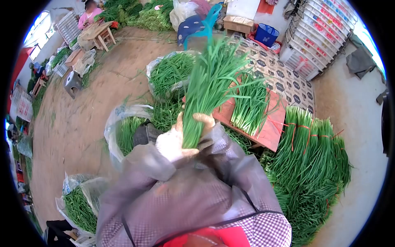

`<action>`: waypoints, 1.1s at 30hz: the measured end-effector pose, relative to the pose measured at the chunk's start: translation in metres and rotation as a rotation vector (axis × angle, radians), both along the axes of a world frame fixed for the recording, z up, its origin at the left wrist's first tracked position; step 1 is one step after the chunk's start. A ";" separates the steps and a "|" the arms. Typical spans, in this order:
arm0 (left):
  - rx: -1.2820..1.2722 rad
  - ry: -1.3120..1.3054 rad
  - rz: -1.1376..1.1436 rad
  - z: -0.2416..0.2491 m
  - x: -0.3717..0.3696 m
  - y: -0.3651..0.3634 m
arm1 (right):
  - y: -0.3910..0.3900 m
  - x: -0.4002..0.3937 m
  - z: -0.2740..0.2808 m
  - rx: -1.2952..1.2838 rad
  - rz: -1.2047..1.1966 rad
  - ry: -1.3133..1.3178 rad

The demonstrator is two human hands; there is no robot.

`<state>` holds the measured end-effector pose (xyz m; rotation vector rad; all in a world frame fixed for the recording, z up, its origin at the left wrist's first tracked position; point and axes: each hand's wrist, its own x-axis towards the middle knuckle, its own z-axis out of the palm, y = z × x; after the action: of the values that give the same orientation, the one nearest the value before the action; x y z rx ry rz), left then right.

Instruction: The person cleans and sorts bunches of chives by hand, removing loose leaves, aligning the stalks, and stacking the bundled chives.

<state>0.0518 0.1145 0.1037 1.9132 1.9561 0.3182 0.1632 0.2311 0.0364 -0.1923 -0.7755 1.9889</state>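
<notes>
A big loose bunch of garlic chives point(210, 82) stands tilted up in front of my chest, its leafy tops blurred. My left hand point(170, 144), in a pale glove, is closed around its lower part from the left. On the other side my right hand point(204, 121), also gloved, grips the same bunch a little higher. A smaller pile of garlic chives point(252, 103) lies on the low red table point(275, 123) just right of the bunch, with a red tie near its edge.
Tied chive bundles point(310, 144) stand on the floor at my right. Plastic bags of loose greens point(168, 74) sit ahead and at left. Stacked white crates point(321, 37), a turquoise chair point(210, 20) and a blue basket point(266, 35) are farther back. Another person point(88, 16) sits at far left.
</notes>
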 end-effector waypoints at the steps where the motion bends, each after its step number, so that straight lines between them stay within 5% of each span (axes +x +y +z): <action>1: -0.001 0.001 0.002 0.015 -0.003 -0.002 | -0.002 0.006 0.005 0.012 0.053 -0.011; 3: -0.207 -0.168 -0.050 0.040 -0.011 -0.004 | -0.007 0.020 0.007 -0.035 0.262 -0.042; 5: -0.025 -0.240 -0.024 0.026 -0.022 -0.012 | -0.019 0.027 0.005 -0.130 0.444 -0.072; 7: 0.047 -0.406 -0.009 0.003 -0.031 -0.014 | -0.032 0.032 -0.006 -0.084 0.484 -0.113; 10: 0.001 -1.061 -0.079 -0.017 -0.017 -0.016 | -0.052 0.028 -0.014 -0.091 0.411 -0.075; 14: 0.079 -1.299 -0.025 -0.029 -0.005 -0.018 | -0.048 0.030 -0.010 -0.044 0.502 -0.171; 15: 0.094 -1.299 -0.023 -0.039 -0.010 -0.016 | -0.047 0.029 -0.012 -0.017 0.487 -0.179; 17: 0.270 -0.873 -0.014 -0.071 -0.022 -0.013 | -0.051 0.022 -0.013 -0.020 0.489 -0.148; 21: 0.110 -0.129 0.181 -0.063 -0.024 -0.023 | -0.056 0.007 -0.023 -0.026 0.464 -0.167; 25: 0.097 -0.328 0.121 -0.048 -0.035 -0.027 | -0.057 -0.003 -0.028 -0.102 0.546 -0.096; 26: 0.302 -0.488 -0.073 -0.052 -0.045 -0.023 | -0.060 -0.002 -0.028 -0.150 0.555 -0.075; 27: 0.299 -0.494 -0.067 -0.054 -0.045 -0.028 | -0.063 -0.001 -0.028 -0.198 0.563 -0.055; 29: 0.185 -1.146 -0.001 -0.045 -0.043 -0.039 | -0.064 0.004 -0.025 -0.265 0.578 -0.114; 33: 0.094 -1.279 0.182 -0.059 -0.049 -0.045 | -0.060 0.007 -0.025 -0.237 0.575 -0.061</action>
<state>0.0025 0.0697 0.0447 1.0162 1.1796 1.2976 0.1698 0.1710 0.0114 -0.1827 -0.6795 2.6338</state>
